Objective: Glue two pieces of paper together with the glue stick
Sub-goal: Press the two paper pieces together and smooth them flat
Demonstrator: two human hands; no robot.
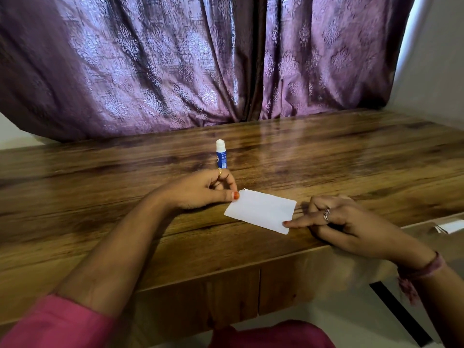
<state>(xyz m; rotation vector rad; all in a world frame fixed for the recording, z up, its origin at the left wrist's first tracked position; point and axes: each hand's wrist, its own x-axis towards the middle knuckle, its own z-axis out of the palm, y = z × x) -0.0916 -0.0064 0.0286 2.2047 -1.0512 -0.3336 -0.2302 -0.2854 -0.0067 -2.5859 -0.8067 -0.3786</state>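
the white paper (261, 210) is lying flat on the wooden desk (351, 151), near the front edge and between the two hands. whether it is one sheet or two stacked cannot be told from this view.

the left hand (200, 190) is resting on the desk at the paper's far left corner, its grip pressed together there: the thumb, with an orange-painted nail, is lying on the corner while the curled fingers are tucking in behind it, so it is pinching the corner. a gold ring is sitting on one finger.

the right hand (344, 222) is lying on the desk at the paper's right side. its grip is loosely spread, one straight finger pressing down on the near right corner of the paper, the others relaxed behind it. a silver ring is showing on that hand and a reddish thread band is circling the wrist.

the glue stick (221, 153) is standing upright on the desk just behind the left hand, blue body, white tip, apart from the paper.

a purple patterned curtain (175, 59) is hanging behind the desk.
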